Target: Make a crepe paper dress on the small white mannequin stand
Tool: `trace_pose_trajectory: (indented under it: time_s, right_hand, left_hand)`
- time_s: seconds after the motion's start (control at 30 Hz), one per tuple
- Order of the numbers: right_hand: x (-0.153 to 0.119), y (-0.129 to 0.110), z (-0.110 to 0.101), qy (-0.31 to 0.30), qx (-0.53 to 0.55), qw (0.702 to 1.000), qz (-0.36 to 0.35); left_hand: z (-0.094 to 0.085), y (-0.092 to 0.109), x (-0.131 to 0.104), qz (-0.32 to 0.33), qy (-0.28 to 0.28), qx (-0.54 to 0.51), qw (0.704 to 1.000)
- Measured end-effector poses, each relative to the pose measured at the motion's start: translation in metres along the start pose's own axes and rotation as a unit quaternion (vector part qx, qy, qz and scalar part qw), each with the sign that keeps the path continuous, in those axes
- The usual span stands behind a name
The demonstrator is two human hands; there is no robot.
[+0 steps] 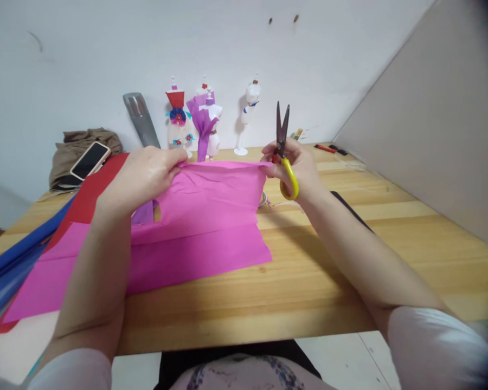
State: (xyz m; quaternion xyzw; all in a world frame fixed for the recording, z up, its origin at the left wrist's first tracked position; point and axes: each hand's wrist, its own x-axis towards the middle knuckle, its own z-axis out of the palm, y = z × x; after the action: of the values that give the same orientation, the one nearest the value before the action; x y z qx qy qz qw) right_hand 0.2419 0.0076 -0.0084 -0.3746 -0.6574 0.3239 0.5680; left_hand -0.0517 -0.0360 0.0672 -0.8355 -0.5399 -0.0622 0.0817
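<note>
A pink sheet (215,200) is stretched between my two hands, its upper edge raised and its lower part lying over the table. My left hand (146,170) pinches the upper left corner between thumb and fingers. At the upper right corner, my right hand (290,162) pinches the sheet and also holds scissors (289,179) with yellow on the handle. The scissor blades point up, slightly apart, away from the sheet. More pink material (44,287) lies under and beyond my left forearm.
Small dressed mannequins (177,116) and a white one (252,95) stand by the wall. A grey bottle (143,122), phone (90,160), brown cloth (61,162), red sheet (89,189) and blue material (20,260) are left on the wooden table (309,303). A red marker (325,148) lies back right.
</note>
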Motion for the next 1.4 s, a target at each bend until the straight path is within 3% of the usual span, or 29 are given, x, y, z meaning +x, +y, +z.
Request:
trace_pose_trajectory:
  time_s: [0.17,0.47,0.7,0.83,1.03,1.3,1.4]
  right_hand:
    - [-0.002,-0.003,-0.001,-0.001,-0.035,0.999,0.01]
    - [-0.002,-0.003,0.001,-0.025,0.054,0.998,-0.002]
    - [-0.004,-0.006,-0.004,0.002,-0.005,1.0,-0.019]
    - [-0.003,-0.005,-0.005,0.001,0.0,1.0,-0.009]
    - [0.0,0.001,-0.003,0.004,0.058,0.998,0.001]
    - [-0.001,-0.003,-0.001,0.012,0.058,0.998,0.032]
    - [-0.002,-0.003,0.002,0.011,0.068,0.997,0.035]
  left_hand:
    - [0.002,0.009,0.003,-0.02,0.029,-0.015,0.999]
    - [-0.01,0.014,-0.003,-0.021,0.062,-0.067,0.996]
    - [-0.015,0.009,-0.009,-0.038,0.095,-0.125,0.987]
    - [-0.015,0.005,-0.007,-0.068,0.098,-0.135,0.984]
    - [-0.009,0.001,-0.002,-0.063,0.087,-0.158,0.982]
    - [-0.004,0.001,-0.003,-0.047,0.122,-0.164,0.978]
    - [-0.001,0.004,-0.001,-0.048,0.101,-0.149,0.982]
